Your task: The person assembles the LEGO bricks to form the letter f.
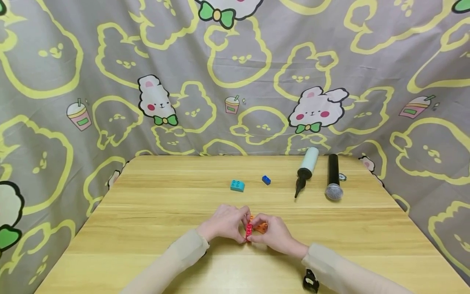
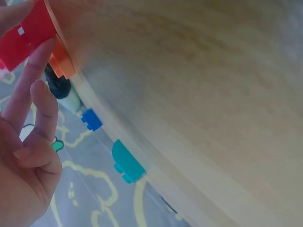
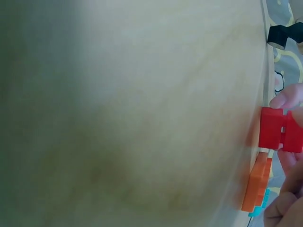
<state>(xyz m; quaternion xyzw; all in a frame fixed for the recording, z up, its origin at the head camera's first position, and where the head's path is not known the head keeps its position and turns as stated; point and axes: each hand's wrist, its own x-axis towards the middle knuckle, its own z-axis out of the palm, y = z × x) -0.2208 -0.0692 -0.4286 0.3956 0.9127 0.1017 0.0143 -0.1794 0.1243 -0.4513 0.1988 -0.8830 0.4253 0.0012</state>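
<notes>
Two red toy bricks (image 1: 249,231) stand at the middle of the table, one above the other, with a narrow gap between them. My left hand (image 1: 227,222) pinches the red bricks from the left with thumb and fingers. From the right, my right hand (image 1: 275,234) also pinches them. The lower red brick (image 3: 271,127) is down at the tabletop, and the upper red brick (image 3: 294,135) is partly hidden by fingers in the right wrist view. Just behind lies an orange brick (image 1: 261,228), partly covered by my right hand.
Farther back are a teal brick (image 1: 237,186) with a curved end and a small blue brick (image 1: 266,180). A white hand pump (image 1: 308,161) with a black nozzle and a black microphone (image 1: 333,173) lie at the back right. A patterned curtain (image 1: 191,134) hangs behind the table.
</notes>
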